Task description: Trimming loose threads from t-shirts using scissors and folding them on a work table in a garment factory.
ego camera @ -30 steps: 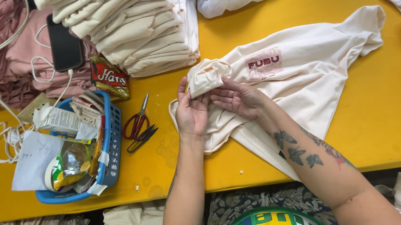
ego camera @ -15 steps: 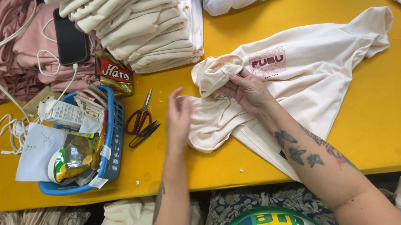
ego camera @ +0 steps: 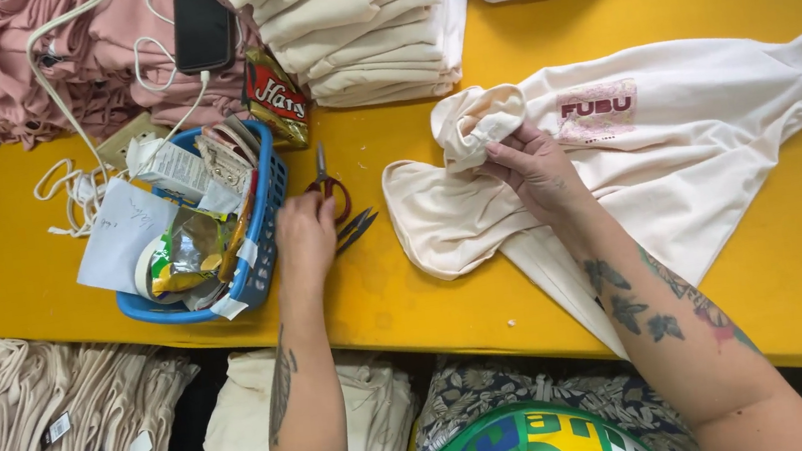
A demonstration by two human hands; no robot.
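A cream T-shirt (ego camera: 712,129) with a pink chest print lies spread on the yellow table (ego camera: 75,283). My right hand (ego camera: 536,172) pinches a bunched fold of the T-shirt near its collar and holds it up off the table. My left hand (ego camera: 306,234) is off the cloth, lying on the table with its fingertips at the handles of the red-handled scissors (ego camera: 325,176). Small dark thread snips (ego camera: 357,224) lie just right of that hand. The scissors rest flat on the table.
A blue basket (ego camera: 262,261) of papers, wrappers and tape stands left of my left hand. Folded cream garments (ego camera: 359,29) are stacked behind it, beside a snack bag (ego camera: 278,98). Pink garments (ego camera: 10,58), a phone (ego camera: 202,21) and white cables lie at back left.
My left hand has let go of the T-shirt and moved left to the scissors. My right hand keeps its hold on the bunched cloth.
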